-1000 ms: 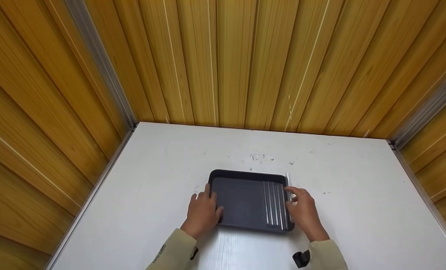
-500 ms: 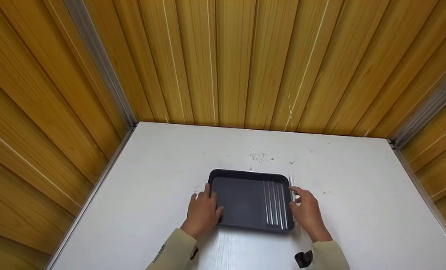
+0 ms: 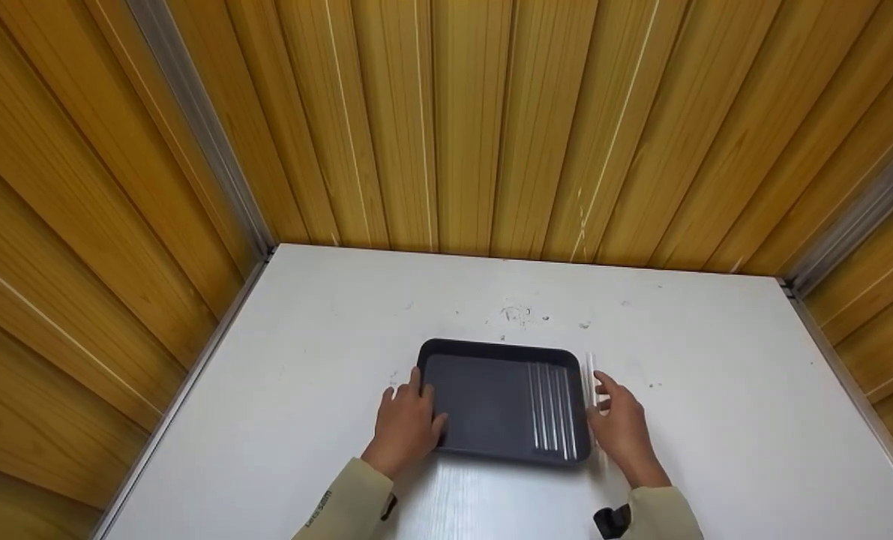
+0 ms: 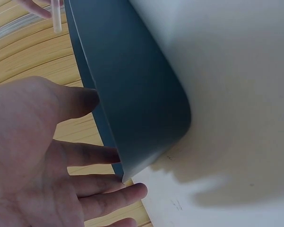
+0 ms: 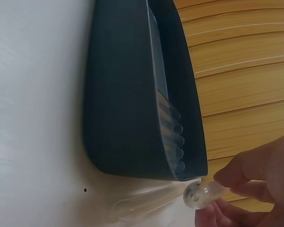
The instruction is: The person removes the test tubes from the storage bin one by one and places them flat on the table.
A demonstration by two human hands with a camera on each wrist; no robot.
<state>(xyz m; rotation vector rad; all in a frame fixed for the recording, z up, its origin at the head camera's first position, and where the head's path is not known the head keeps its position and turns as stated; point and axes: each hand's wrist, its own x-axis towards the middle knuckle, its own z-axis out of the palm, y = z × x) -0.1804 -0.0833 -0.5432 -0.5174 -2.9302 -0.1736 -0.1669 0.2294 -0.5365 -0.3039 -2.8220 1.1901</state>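
Observation:
A dark grey tray lies on the white table, with several clear test tubes side by side along its right end. My left hand rests on the tray's left rim; in the left wrist view its fingers reach the rim nearly straight. Just outside the right rim, my right hand pinches a clear test tube between thumb and fingers. Below that tube in the right wrist view is a second clear tube shape; whether it is another tube or a reflection, I cannot tell.
Wood-patterned panels enclose the back and sides of the white table. Small dark marks spot the surface behind the tray. Metal edging runs down the table's left side.
My right hand has moved slightly right with the test tube, from the tray's right rim to a little outside it. The left hand and tray have stayed in place.

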